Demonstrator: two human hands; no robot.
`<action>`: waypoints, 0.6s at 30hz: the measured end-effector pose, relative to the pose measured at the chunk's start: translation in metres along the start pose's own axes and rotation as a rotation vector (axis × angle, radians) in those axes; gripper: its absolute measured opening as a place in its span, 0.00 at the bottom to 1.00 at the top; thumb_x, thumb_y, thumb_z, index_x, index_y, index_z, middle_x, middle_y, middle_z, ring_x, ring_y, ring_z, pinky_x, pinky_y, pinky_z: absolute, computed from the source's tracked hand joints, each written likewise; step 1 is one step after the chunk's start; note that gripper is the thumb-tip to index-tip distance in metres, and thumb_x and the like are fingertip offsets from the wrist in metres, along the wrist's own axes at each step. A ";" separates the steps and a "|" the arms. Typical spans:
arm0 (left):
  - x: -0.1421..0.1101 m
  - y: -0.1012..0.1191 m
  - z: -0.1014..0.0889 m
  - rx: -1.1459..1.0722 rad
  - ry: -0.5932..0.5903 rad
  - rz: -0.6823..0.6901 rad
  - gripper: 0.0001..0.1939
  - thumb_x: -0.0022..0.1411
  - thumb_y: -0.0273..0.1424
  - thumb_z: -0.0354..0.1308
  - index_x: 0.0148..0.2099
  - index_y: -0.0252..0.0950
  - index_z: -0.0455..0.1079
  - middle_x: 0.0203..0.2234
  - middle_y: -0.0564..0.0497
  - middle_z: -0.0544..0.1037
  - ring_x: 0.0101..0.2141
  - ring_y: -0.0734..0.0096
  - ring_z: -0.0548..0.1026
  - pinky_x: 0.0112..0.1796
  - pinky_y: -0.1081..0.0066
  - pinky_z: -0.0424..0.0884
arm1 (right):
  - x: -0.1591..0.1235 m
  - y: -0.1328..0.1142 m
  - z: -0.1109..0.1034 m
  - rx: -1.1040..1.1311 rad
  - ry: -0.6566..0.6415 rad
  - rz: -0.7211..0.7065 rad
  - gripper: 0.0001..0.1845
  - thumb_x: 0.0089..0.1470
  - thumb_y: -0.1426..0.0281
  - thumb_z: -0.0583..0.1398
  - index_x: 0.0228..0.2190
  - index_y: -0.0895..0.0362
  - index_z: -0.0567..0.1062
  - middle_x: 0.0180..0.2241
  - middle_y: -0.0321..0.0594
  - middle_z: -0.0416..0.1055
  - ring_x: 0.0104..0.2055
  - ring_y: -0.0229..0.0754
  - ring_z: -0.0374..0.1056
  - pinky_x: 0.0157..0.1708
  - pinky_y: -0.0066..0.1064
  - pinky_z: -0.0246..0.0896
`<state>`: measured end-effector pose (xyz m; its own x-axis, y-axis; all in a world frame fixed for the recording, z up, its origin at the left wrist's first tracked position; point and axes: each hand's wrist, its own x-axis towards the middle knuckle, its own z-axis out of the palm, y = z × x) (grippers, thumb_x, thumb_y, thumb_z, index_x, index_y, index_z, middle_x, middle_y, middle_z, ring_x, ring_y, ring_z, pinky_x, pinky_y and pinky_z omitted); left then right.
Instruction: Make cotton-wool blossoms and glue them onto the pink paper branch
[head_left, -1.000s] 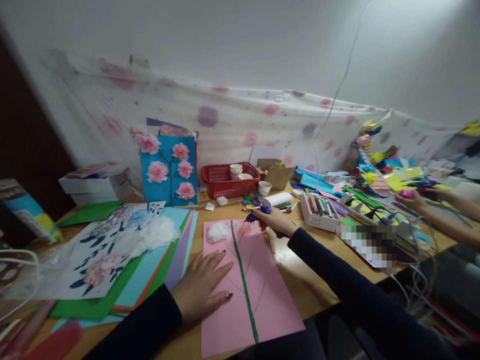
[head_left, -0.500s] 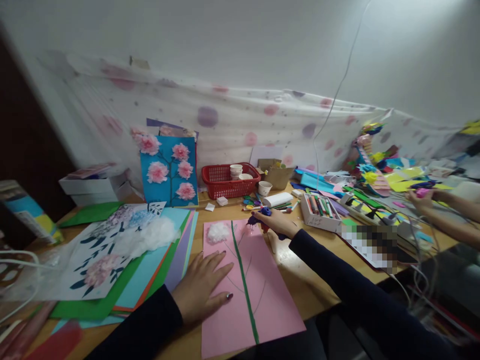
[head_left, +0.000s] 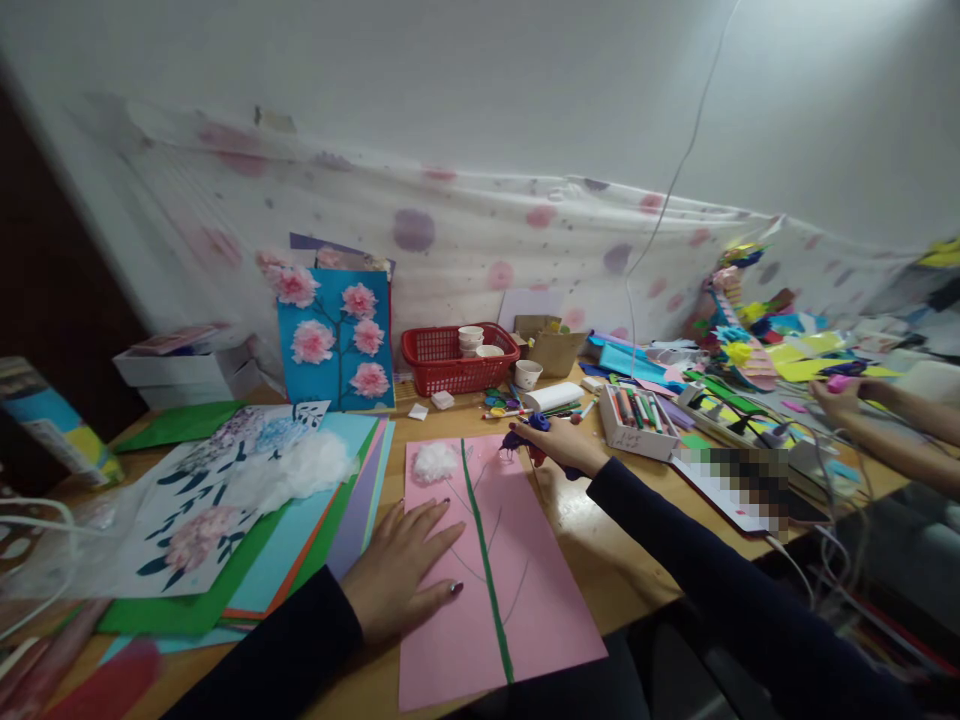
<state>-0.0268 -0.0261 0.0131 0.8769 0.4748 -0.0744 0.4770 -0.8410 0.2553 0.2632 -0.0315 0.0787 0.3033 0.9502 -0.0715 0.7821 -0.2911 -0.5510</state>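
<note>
A pink sheet of paper (head_left: 540, 600) lies in front of me, with a painted green stem and thin drawn branches. Flat on its left part rests my left hand (head_left: 409, 560), fingers spread and holding nothing. My right hand (head_left: 566, 442) is wrapped round a dark blue glue gun (head_left: 534, 428) over the sheet's top right. The gun's tip points left and down, close to a small clear glossy patch on the paper. White cotton fluff (head_left: 436, 462) sits at the sheet's top left corner, left of the stem.
At left, coloured papers and a flower print (head_left: 176, 500) carry more cotton. Behind stand a blue flower picture (head_left: 337, 375) and a red basket (head_left: 431, 375) with paper cups. To the right are a marker box (head_left: 645, 440), a power strip (head_left: 720, 415), cables and another person's hands (head_left: 836, 400).
My right hand and the glue gun have shifted slightly to the right over the paper's top right corner. My left hand stays flat on the sheet. The whole view has moved a little.
</note>
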 end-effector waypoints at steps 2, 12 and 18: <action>0.000 -0.001 0.001 -0.001 0.009 0.010 0.31 0.62 0.48 0.46 0.65 0.46 0.51 0.65 0.46 0.50 0.63 0.52 0.49 0.59 0.44 0.44 | -0.003 0.002 -0.002 -0.007 -0.011 0.005 0.33 0.53 0.46 0.51 0.12 0.58 0.70 0.17 0.42 0.72 0.20 0.37 0.65 0.26 0.28 0.57; -0.001 -0.002 0.003 0.005 0.019 0.008 0.30 0.63 0.48 0.45 0.65 0.46 0.51 0.65 0.46 0.51 0.63 0.52 0.49 0.59 0.44 0.44 | -0.007 -0.002 -0.001 -0.017 0.007 0.001 0.34 0.53 0.46 0.50 0.12 0.58 0.70 0.18 0.43 0.73 0.21 0.37 0.66 0.26 0.28 0.57; 0.000 -0.005 0.008 0.007 0.038 0.030 0.30 0.63 0.49 0.44 0.65 0.47 0.50 0.65 0.46 0.51 0.63 0.52 0.49 0.59 0.44 0.44 | -0.010 0.007 -0.004 -0.032 -0.001 -0.002 0.33 0.54 0.47 0.50 0.13 0.58 0.71 0.17 0.42 0.73 0.21 0.38 0.67 0.26 0.29 0.57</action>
<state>-0.0291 -0.0237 0.0044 0.8880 0.4589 -0.0305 0.4513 -0.8565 0.2505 0.2679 -0.0436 0.0788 0.3011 0.9510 -0.0709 0.8000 -0.2923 -0.5240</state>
